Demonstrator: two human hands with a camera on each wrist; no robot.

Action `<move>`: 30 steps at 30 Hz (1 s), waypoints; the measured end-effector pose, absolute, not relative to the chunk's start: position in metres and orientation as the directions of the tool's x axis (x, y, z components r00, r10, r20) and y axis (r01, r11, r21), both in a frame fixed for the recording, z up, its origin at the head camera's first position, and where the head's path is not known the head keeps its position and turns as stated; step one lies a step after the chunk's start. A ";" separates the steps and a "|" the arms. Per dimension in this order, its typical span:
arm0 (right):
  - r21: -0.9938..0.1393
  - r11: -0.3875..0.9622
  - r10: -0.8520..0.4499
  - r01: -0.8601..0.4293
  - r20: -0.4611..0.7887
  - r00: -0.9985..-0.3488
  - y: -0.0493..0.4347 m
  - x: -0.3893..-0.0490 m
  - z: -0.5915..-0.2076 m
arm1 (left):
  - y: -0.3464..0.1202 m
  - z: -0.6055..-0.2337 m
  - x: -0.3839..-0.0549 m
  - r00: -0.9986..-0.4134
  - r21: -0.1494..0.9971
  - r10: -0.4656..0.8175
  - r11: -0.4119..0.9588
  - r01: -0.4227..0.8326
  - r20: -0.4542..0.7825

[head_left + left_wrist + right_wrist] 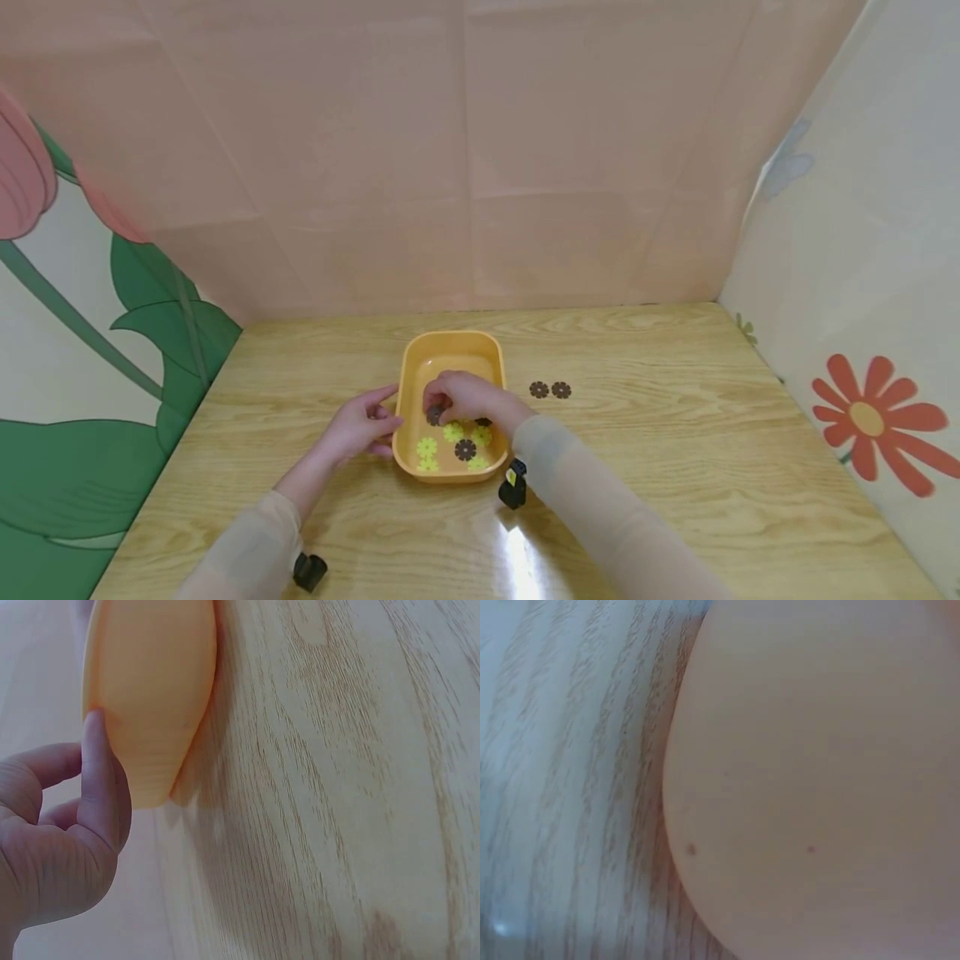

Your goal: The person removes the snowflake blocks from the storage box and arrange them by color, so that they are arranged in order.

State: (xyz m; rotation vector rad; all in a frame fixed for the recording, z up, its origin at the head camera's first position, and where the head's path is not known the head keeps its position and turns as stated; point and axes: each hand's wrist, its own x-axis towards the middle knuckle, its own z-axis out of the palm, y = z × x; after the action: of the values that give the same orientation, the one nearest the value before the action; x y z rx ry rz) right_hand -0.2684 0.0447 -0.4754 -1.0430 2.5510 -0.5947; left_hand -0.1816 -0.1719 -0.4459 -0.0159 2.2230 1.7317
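Observation:
An orange plastic tray (pixel 450 337) stands on the table, holding several yellow and dark brown flower-shaped discs. At its left side, my left hand (pixel 363 429) holds the rim, thumb at the edge and fingers against the outer wall (pixel 157 690). My right hand (pixel 467 396) reaches inside over the right rim and pinches a dark brown flower disc (pixel 435 415). Nearer the front lie another brown disc (pixel 465 450) and a yellow disc (pixel 427 447). The right forearm (pixel 810 772) fills most of the right wrist view, which hides that hand's fingers.
Two brown flower discs (pixel 550 390) lie side by side on the wooden table (pixel 675 433), right of the tray. A small black device (pixel 513 486) sits at the right wrist, another (pixel 309 572) at the left. A pink sheet (pixel 465 167) hangs behind the table.

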 end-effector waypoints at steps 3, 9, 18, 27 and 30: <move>-0.487 0.638 -0.727 -0.597 -0.125 -0.675 0.045 -0.268 -0.476 | -0.172 -0.446 -0.182 -0.948 0.945 0.191 0.259 -0.200 -0.253; -0.516 0.634 -0.722 -0.576 -0.129 -0.680 0.046 -0.265 -0.473 | -0.171 -0.447 -0.184 -0.948 0.946 0.188 0.251 -0.205 -0.256; -0.546 0.625 -0.704 -0.558 -0.085 -0.705 0.049 -0.259 -0.463 | -0.172 -0.447 -0.182 -0.948 0.946 0.191 0.252 -0.205 -0.256; -0.590 0.562 -0.691 -0.580 0.050 -0.721 0.077 -0.248 -0.434 | -0.170 -0.447 -0.181 -0.949 0.945 0.186 0.258 -0.204 -0.255; -0.610 0.562 -0.656 -0.559 0.084 -0.750 0.097 -0.245 -0.427 | -0.170 -0.448 -0.181 -0.949 0.946 0.188 0.252 -0.205 -0.255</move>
State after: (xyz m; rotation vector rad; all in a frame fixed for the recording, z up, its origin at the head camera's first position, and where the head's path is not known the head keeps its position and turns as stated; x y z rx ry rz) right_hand -0.2447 0.0969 -0.4265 -1.0341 2.6391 -0.9492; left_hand -0.1811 -0.1699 -0.4479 -0.0158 2.2133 1.7465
